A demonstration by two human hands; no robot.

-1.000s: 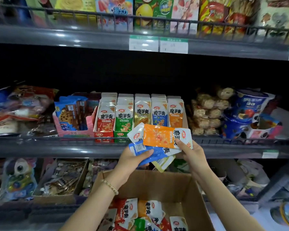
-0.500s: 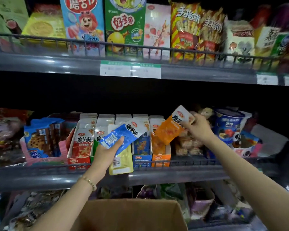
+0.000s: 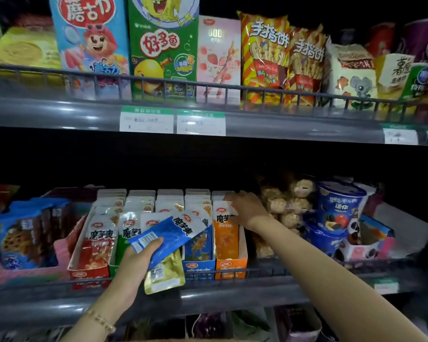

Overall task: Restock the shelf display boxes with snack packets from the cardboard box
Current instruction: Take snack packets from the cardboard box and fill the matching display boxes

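On the middle shelf stands a row of display boxes: red [image 3: 89,274], green, blue [image 3: 198,266] and orange [image 3: 230,267], each filled with upright snack packets. My left hand [image 3: 136,262] grips a blue packet [image 3: 171,234] and a yellow packet [image 3: 164,275] in front of the green and blue boxes. At the top of the orange box my right hand [image 3: 247,208] pinches the white upper edge of an orange packet [image 3: 225,228] that stands in that box. The cardboard box is out of view.
Wire rails [image 3: 208,87] run along the front of both shelves. Blue cookie packs in a pink tray [image 3: 25,233] sit left of the boxes. Round snack balls [image 3: 282,206] and blue cups [image 3: 339,206] crowd the right. Tall snack boxes and bags fill the upper shelf.
My right hand carried the orange packet up from the bunch and set it into the orange box. My left hand rose with the blue and yellow packets. The view tilted upward, losing the cardboard box.
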